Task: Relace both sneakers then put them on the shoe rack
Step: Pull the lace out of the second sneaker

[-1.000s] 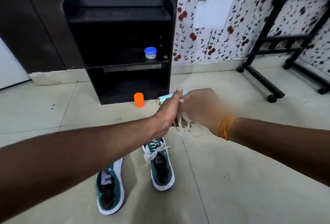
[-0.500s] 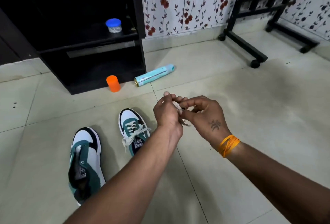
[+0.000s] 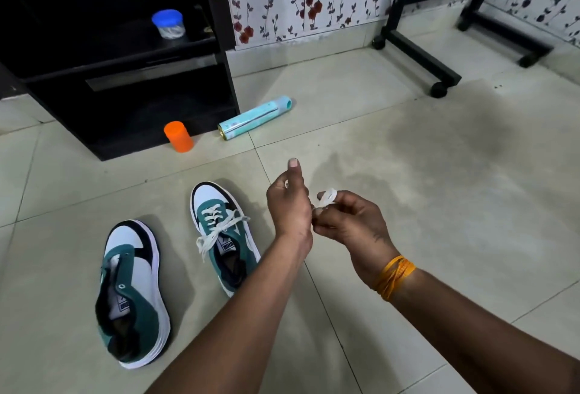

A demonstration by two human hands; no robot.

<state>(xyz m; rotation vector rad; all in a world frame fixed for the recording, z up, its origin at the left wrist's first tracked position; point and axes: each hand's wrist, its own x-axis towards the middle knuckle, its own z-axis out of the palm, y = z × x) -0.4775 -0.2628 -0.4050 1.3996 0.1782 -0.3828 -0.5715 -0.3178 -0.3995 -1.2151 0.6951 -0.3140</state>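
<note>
Two green, white and black sneakers lie on the tiled floor. The left sneaker (image 3: 130,293) has bare eyelets with no lace in them. The right sneaker (image 3: 224,232) carries a white lace tied loosely across its tongue. Above the floor to the right of them, my right hand (image 3: 348,224) pinches a loose white shoelace (image 3: 326,199) that is looped round its fingers. My left hand (image 3: 290,202) is curled right beside it, thumb up, gripping the same lace. The black shoe rack (image 3: 131,57) stands at the upper left.
A small jar with a blue lid (image 3: 168,23) sits on the rack's middle shelf. An orange cup (image 3: 178,136) and a pale blue spray can (image 3: 255,116) lying on its side rest by the rack's foot. A black wheeled stand (image 3: 417,54) occupies the upper right.
The view has tilted down and closer to the floor. My hands have drawn slightly apart, and the white lace now shows looped around my right fingers.
</note>
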